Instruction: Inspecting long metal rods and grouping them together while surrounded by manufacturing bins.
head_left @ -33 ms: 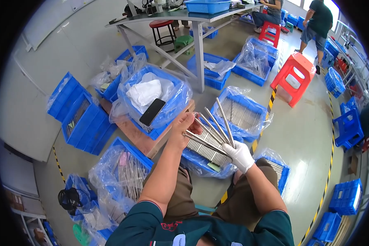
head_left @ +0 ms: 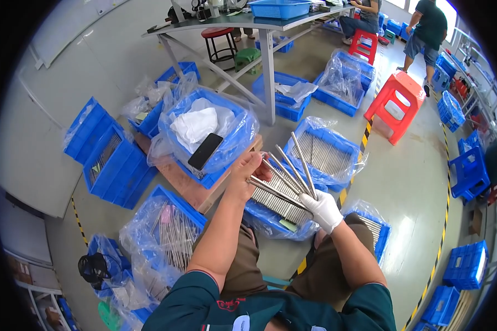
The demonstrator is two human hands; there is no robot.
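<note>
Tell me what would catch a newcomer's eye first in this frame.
The fan of metal rods at centre, gripped at its base by the gloved right hand while the bare left hand touches the tips. Around it lie blue crates lined with plastic, one holding a dark phone. A red stool stands upper right.

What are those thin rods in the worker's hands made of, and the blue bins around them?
The rods look like metal, probably steel: grey, straight, with a bright sheen along their length. The right hand fanning them wears a white glove, apparently knit fabric; the left hand is bare. The blue bins look like moulded plastic, matte, with slotted walls, several lined with clear, crinkled plastic bags.
</note>
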